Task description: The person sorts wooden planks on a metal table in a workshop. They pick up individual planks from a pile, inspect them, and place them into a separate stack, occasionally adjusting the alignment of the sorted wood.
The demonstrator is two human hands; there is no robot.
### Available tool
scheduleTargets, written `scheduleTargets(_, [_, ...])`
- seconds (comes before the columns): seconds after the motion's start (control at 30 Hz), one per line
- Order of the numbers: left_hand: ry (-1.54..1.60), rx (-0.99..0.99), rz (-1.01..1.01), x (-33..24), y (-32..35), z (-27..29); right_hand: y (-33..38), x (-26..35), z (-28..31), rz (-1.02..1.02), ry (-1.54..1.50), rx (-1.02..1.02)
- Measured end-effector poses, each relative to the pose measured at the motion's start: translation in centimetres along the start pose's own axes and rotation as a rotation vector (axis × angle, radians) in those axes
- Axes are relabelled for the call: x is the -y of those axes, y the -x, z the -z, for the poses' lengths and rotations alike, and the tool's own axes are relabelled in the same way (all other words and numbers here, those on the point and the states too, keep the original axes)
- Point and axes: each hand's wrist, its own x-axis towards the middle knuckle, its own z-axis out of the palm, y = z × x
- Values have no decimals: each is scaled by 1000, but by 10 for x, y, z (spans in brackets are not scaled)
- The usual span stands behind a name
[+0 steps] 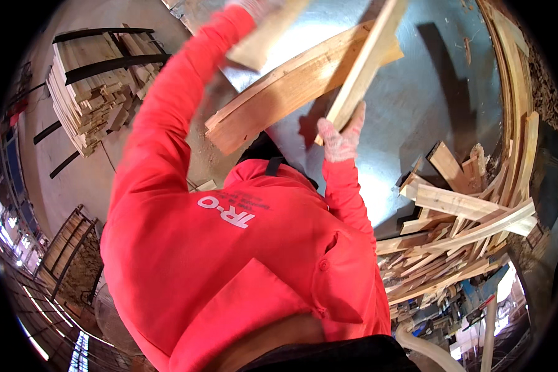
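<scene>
Red jacket [229,260] fills the lower middle, closest to the camera, its two sleeves reaching upward. The right hand [342,142], in a pale glove, grasps a straight plank [367,65] near its lower end, thumb on one side and fingers on the other. That plank slants up to the top edge and crosses in front of a thick curved piece of wood [285,99], which lies over a grey table [409,99]. The left hand [258,6], also gloved, is blurred and partly cut off at the top edge, near a flat brown board [254,49], so I cannot tell whether it grips anything. Long curved strips [519,93] run along the table's right side, with a heap of wood scraps [440,251] below. Off to the left stands a stack of boards [90,84] with black bands [115,66] across it
</scene>
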Motion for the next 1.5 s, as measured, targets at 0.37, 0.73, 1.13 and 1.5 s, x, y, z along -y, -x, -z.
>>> scheduleTargets(0.37, [436,-147,542,-155,140,-19,68,-57,-38,-666,26,247])
scheduleTargets(0.73, [682,144,535,-174,141,33,31,-62,-84,-272,-743,358])
scheduleTargets(1.13, [936,113,510,-124,89,31,17,13,-88,-324,613,582])
scheduleTargets(1.5, [1743,-181,459,-106,93,-46,14,-43,-8,-210,-278,104])
